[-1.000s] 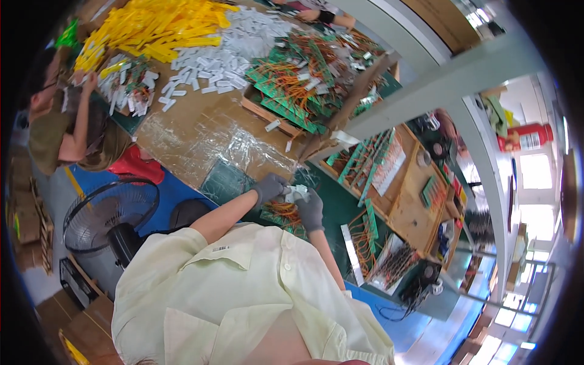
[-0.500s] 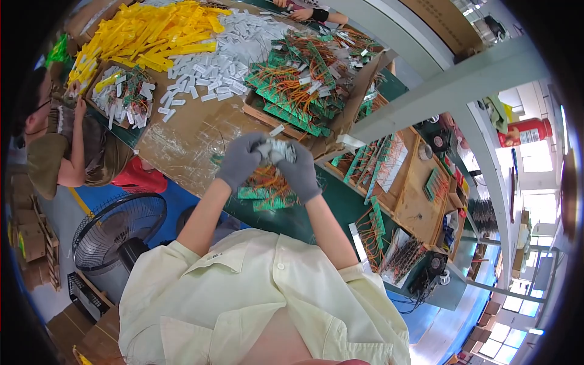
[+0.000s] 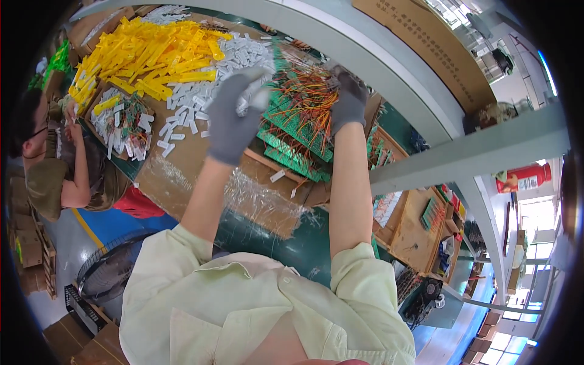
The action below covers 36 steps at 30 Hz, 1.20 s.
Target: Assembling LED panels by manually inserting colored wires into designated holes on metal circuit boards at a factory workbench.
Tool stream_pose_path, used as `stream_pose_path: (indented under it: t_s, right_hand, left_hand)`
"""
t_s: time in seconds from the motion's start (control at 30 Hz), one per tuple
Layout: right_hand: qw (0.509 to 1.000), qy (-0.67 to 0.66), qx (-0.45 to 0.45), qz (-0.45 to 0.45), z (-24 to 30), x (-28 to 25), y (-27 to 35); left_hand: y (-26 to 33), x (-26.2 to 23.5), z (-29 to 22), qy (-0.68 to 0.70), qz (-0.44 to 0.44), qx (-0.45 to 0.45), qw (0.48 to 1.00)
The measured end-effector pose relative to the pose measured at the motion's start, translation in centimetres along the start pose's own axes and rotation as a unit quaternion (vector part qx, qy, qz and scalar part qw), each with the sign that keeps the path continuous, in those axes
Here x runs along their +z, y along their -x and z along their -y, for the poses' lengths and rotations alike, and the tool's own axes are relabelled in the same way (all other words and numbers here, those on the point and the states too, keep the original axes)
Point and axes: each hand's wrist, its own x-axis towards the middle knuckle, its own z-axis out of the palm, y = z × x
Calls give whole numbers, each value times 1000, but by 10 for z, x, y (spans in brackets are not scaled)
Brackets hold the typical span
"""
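My left hand (image 3: 231, 118), in a grey glove, is raised in front of the heap of small white plastic pieces (image 3: 182, 112). Its whitish fingertips are blurred, with thumb and fingers apart and nothing clearly held. My right hand (image 3: 348, 100), also gloved, reaches to the far right side of the piled green circuit boards (image 3: 298, 143). Its fingers curl there beside the boards' orange wires (image 3: 307, 91); what they grip is hidden. The boards lie in a shallow cardboard box (image 3: 274, 165), with a white tag-like piece (image 3: 277, 176) at its near edge.
Yellow plastic parts (image 3: 152, 52) are heaped at the far left. A grey metal beam (image 3: 468, 149) crosses close on the right. Another person (image 3: 73, 152) works at left beside a small box of boards and white pieces (image 3: 125, 125). A fan (image 3: 112, 264) stands lower left.
My hands were together near the table's front with a whitish bundle between them. They have separated and moved farther out. The few boards below them have left that spot. My view has shifted.
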Motion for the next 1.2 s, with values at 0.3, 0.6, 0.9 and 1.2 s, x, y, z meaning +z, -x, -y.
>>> stream_pose_path:
  t_s: [0.3, 0.6, 0.9, 1.2]
  right_hand:
    - [946, 315, -72, -20, -142, -55, -68]
    - [925, 358, 19, -123, -45, -68, -26]
    - [968, 117, -205, 87, 72, -118, 158]
    - [960, 134, 212, -129, -84, -373, 275]
  left_hand:
    - [-9, 228, 118, -277, 262, 84, 921]
    - [2, 238, 139, -378, 375, 80, 843]
    - [0, 244, 96, -409, 384, 73, 824]
    - [62, 141, 26, -101, 181, -66, 976]
